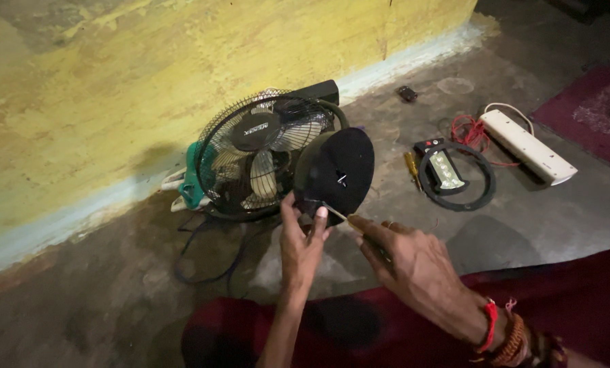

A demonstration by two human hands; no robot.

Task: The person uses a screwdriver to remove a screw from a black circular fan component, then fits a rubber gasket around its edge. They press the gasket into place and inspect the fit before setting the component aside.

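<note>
Left hand pinching black round fan base, right hand closed around thin screwdriver touching it.

One camera sits on my head, looking steeply down past my knees. It faces the floor and yellow wall, close.

Both forearms are bare, with no sleeves reaching the wrists. The right hand wears a thin ring on one finger; well back from its fingers the wrist carries red thread bands and a brown beaded bracelet. The left hand is unadorned. Dark red cloth covers the lap
</note>
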